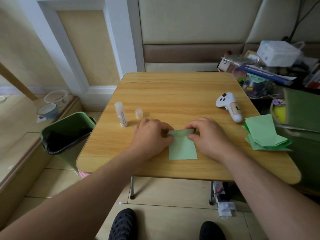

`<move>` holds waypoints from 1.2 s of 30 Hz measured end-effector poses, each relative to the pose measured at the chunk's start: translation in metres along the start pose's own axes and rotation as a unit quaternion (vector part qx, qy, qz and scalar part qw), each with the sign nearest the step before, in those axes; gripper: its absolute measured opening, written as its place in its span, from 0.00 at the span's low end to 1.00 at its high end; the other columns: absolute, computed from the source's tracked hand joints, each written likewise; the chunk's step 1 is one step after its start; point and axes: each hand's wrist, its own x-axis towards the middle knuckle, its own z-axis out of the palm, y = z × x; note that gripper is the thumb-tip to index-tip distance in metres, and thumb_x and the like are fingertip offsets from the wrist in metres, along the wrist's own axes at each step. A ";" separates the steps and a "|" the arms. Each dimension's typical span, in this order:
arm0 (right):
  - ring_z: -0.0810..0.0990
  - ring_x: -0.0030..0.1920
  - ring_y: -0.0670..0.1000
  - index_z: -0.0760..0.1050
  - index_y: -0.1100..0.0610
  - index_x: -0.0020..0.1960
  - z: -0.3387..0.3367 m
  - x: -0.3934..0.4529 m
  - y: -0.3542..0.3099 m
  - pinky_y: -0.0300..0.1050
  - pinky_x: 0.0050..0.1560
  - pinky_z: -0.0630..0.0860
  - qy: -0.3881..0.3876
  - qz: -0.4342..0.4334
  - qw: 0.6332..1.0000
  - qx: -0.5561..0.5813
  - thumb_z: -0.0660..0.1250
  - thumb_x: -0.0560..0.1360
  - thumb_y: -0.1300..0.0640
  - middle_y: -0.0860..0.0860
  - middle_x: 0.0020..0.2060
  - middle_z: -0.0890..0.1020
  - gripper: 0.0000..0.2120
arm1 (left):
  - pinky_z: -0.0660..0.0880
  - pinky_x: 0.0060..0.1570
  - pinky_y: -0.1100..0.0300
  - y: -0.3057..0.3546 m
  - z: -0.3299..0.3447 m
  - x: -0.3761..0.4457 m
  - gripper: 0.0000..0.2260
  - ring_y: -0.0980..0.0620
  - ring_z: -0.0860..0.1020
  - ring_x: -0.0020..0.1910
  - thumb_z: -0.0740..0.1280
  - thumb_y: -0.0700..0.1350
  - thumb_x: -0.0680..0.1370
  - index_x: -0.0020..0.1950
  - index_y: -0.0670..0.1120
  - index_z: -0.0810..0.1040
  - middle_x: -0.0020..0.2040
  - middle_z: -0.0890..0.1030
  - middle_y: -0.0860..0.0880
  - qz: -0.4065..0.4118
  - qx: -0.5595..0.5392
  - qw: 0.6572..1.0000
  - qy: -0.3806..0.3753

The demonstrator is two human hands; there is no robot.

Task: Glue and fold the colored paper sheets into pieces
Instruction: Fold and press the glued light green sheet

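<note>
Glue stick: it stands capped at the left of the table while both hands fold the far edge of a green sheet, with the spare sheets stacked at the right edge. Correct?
Not quite. The head view shows the glue stick uncapped: its cap stands apart on the table, just to its right. The rest holds: the left hand and right hand pinch the far edge of the green sheet, and the spare sheets lie at the right edge.
</note>
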 end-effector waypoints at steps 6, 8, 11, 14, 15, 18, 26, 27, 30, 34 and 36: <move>0.72 0.61 0.51 0.82 0.42 0.54 0.010 -0.001 -0.011 0.59 0.63 0.72 0.011 -0.018 1.000 -0.005 0.73 0.78 0.47 0.42 0.49 0.75 0.05 | 0.63 0.55 0.51 0.014 0.004 -0.003 0.12 0.48 0.70 0.61 0.70 0.58 0.74 0.57 0.63 0.82 0.57 0.79 0.59 0.016 0.033 0.999 0.027; 0.72 0.61 0.50 0.81 0.40 0.51 0.007 0.000 -0.010 0.59 0.63 0.72 0.011 -0.011 1.000 -0.011 0.72 0.79 0.49 0.41 0.49 0.74 0.03 | 0.62 0.54 0.51 0.012 0.003 -0.001 0.10 0.48 0.70 0.61 0.69 0.58 0.75 0.56 0.64 0.83 0.58 0.79 0.59 0.015 0.046 0.998 0.034; 0.71 0.60 0.49 0.80 0.40 0.49 0.001 0.002 -0.002 0.60 0.64 0.71 0.012 0.010 1.000 -0.016 0.71 0.80 0.50 0.40 0.50 0.74 0.04 | 0.65 0.56 0.49 0.004 0.000 0.000 0.10 0.48 0.70 0.60 0.68 0.56 0.77 0.56 0.65 0.83 0.56 0.79 0.59 0.003 0.039 0.999 0.029; 0.71 0.61 0.49 0.81 0.40 0.52 0.004 0.002 -0.004 0.59 0.64 0.71 0.013 0.007 1.000 -0.013 0.71 0.79 0.47 0.41 0.50 0.74 0.02 | 0.66 0.57 0.48 0.006 0.002 0.000 0.09 0.48 0.70 0.60 0.68 0.57 0.76 0.55 0.65 0.83 0.55 0.78 0.60 0.001 0.034 0.999 0.032; 0.71 0.62 0.50 0.82 0.41 0.53 0.007 0.002 -0.007 0.58 0.63 0.71 0.010 0.002 1.000 -0.015 0.71 0.80 0.47 0.41 0.50 0.74 0.03 | 0.66 0.56 0.49 0.008 0.003 0.000 0.09 0.48 0.70 0.60 0.68 0.58 0.76 0.55 0.64 0.83 0.55 0.79 0.59 0.005 0.036 0.999 0.034; 0.70 0.62 0.50 0.82 0.42 0.55 0.012 0.003 -0.013 0.55 0.62 0.68 0.009 -0.009 0.999 -0.033 0.69 0.81 0.46 0.41 0.52 0.74 0.05 | 0.65 0.56 0.49 0.012 0.004 0.001 0.10 0.48 0.70 0.61 0.69 0.59 0.75 0.55 0.64 0.83 0.56 0.79 0.59 0.011 0.044 0.998 0.036; 0.69 0.63 0.50 0.82 0.41 0.56 0.009 0.006 -0.008 0.52 0.58 0.65 0.021 0.007 0.998 -0.053 0.67 0.82 0.47 0.42 0.53 0.73 0.06 | 0.62 0.53 0.51 0.006 0.003 0.005 0.09 0.49 0.70 0.60 0.68 0.56 0.75 0.54 0.65 0.83 0.50 0.75 0.61 -0.008 0.041 0.998 0.048; 0.69 0.63 0.50 0.82 0.41 0.57 0.012 0.006 -0.011 0.52 0.57 0.65 0.019 0.001 0.998 -0.053 0.67 0.82 0.47 0.41 0.53 0.73 0.06 | 0.62 0.53 0.51 0.009 0.004 0.005 0.09 0.49 0.70 0.60 0.68 0.56 0.75 0.54 0.65 0.83 0.51 0.76 0.61 -0.003 0.047 0.998 0.047; 0.69 0.62 0.50 0.82 0.41 0.57 0.014 0.008 -0.014 0.51 0.57 0.64 0.017 -0.010 0.998 -0.064 0.66 0.82 0.46 0.41 0.53 0.73 0.07 | 0.62 0.53 0.50 0.011 0.004 0.006 0.10 0.49 0.70 0.61 0.68 0.56 0.75 0.55 0.64 0.83 0.55 0.79 0.60 0.001 0.062 0.997 0.047; 0.70 0.63 0.50 0.82 0.41 0.57 0.011 0.011 -0.008 0.52 0.57 0.67 0.028 0.006 0.997 -0.077 0.65 0.83 0.46 0.42 0.55 0.74 0.08 | 0.61 0.54 0.50 0.005 0.002 0.009 0.11 0.48 0.70 0.62 0.67 0.55 0.76 0.56 0.64 0.84 0.57 0.80 0.59 -0.019 0.063 0.996 0.053; 0.70 0.62 0.51 0.82 0.41 0.58 0.014 0.012 -0.010 0.53 0.57 0.67 0.027 0.004 0.997 -0.073 0.64 0.83 0.46 0.42 0.54 0.74 0.09 | 0.61 0.53 0.50 0.005 0.003 0.010 0.11 0.48 0.70 0.61 0.66 0.55 0.77 0.57 0.65 0.84 0.56 0.80 0.59 -0.015 0.064 0.997 0.051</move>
